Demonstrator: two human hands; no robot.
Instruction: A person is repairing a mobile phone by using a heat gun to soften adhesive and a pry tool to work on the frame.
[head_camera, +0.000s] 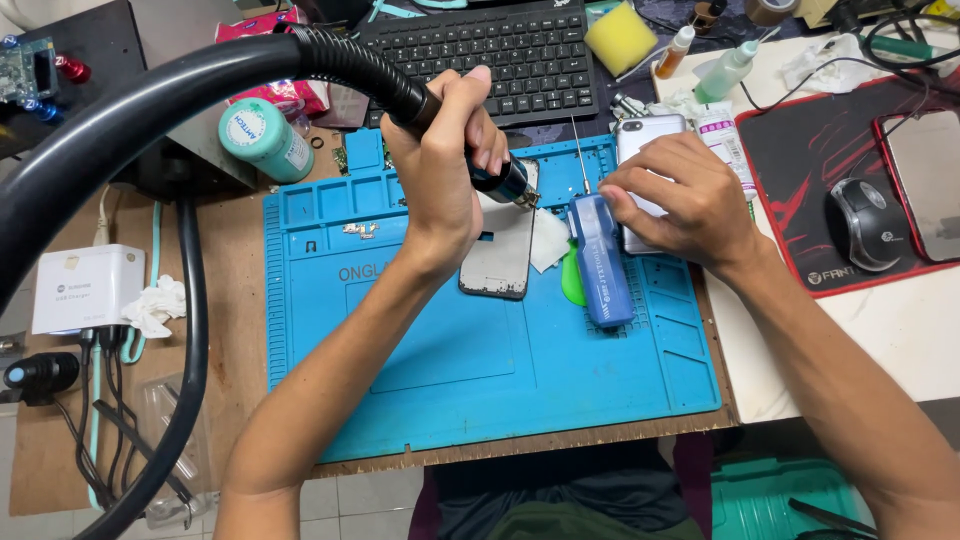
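1. Left hand (440, 170): grip clamped round the hot-air gun handle (440, 115), nozzle (515, 190) aimed down at the top edge of the phone (500, 250).
2. Right hand (680, 195): fingers pressed flat on a silver phone (645, 135), touching the blue tool (605, 260).
3. Heating apparently under way; nothing visibly lifted or separated yet.
4. Phone lying flat on the blue repair mat (450, 380) on the worktop, grey, scuffed, glossy.
5. White tissue (548, 238) just beside it.

Below the left hand (445, 165) gripping the hot-air nozzle (505, 183), the blue mat (480, 370) lies open; right of it, a blue tool (603, 262) blocks the way.
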